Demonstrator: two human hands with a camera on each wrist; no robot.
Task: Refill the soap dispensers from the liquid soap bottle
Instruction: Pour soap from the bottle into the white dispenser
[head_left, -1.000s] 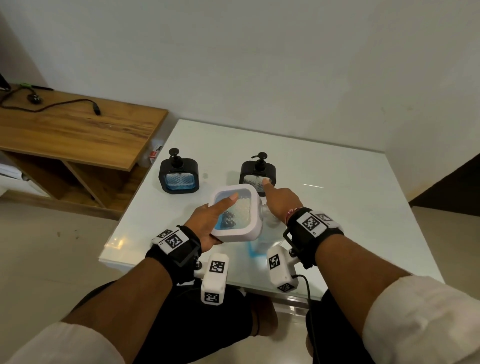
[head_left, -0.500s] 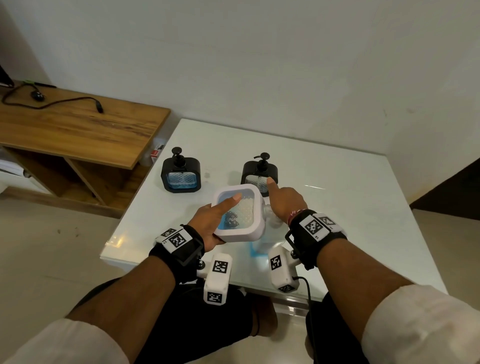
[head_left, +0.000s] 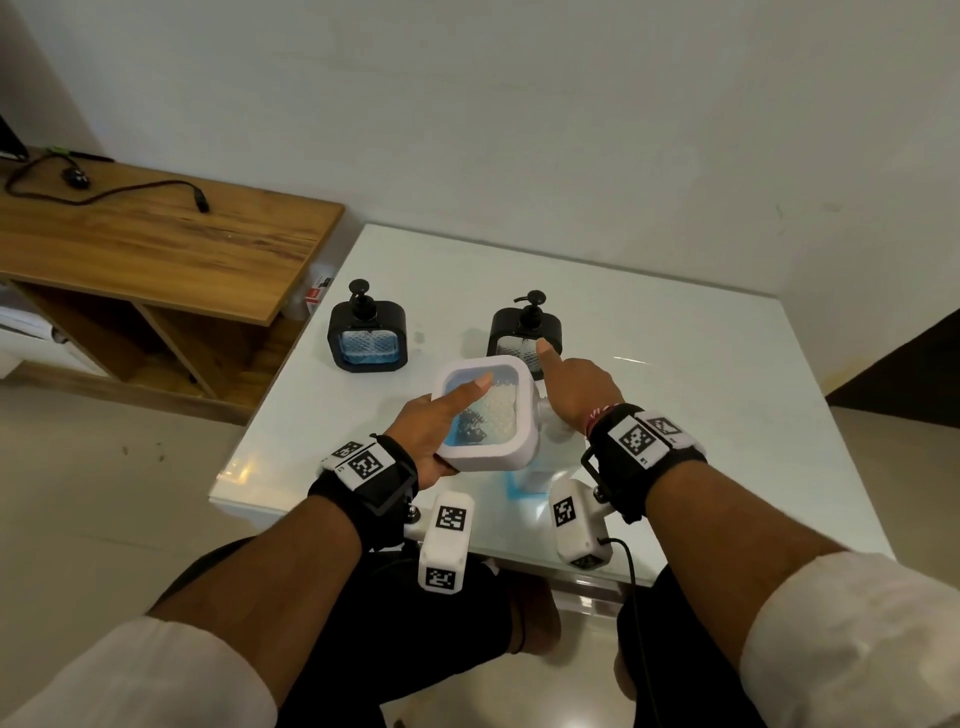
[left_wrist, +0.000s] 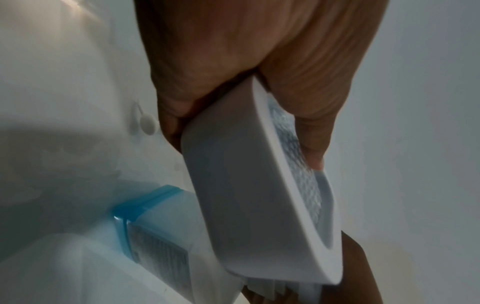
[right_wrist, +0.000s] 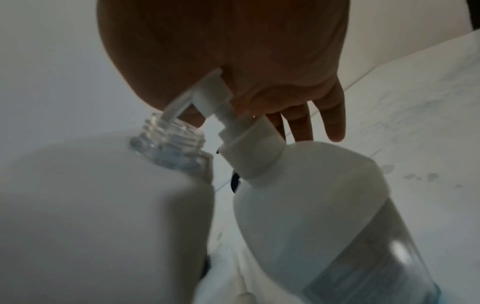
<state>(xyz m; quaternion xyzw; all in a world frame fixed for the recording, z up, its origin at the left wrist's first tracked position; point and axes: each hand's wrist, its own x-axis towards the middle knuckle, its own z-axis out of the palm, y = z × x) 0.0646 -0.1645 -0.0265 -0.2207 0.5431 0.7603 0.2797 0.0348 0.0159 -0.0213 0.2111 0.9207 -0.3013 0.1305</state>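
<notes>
Soap from the liquid soap bottle (right_wrist: 324, 216) is pumped by the right hand (head_left: 576, 387), its palm pressing the pump head (right_wrist: 207, 92), the nozzle meeting the threaded neck (right_wrist: 168, 139) of the white dispenser (head_left: 488, 421), which is gripped tilted leftward by the left hand (head_left: 436, 431) over the desk (head_left: 675, 364). Bottle label: printed, unreadable.

No text can be read. The liquid soap bottle (left_wrist: 161, 253) carries a printed label, too blurred to make out. The wrist bands (head_left: 641, 439) and camera housings (head_left: 449, 540) bear only black-and-white square code markers, with tiny illegible characters beside them.
</notes>
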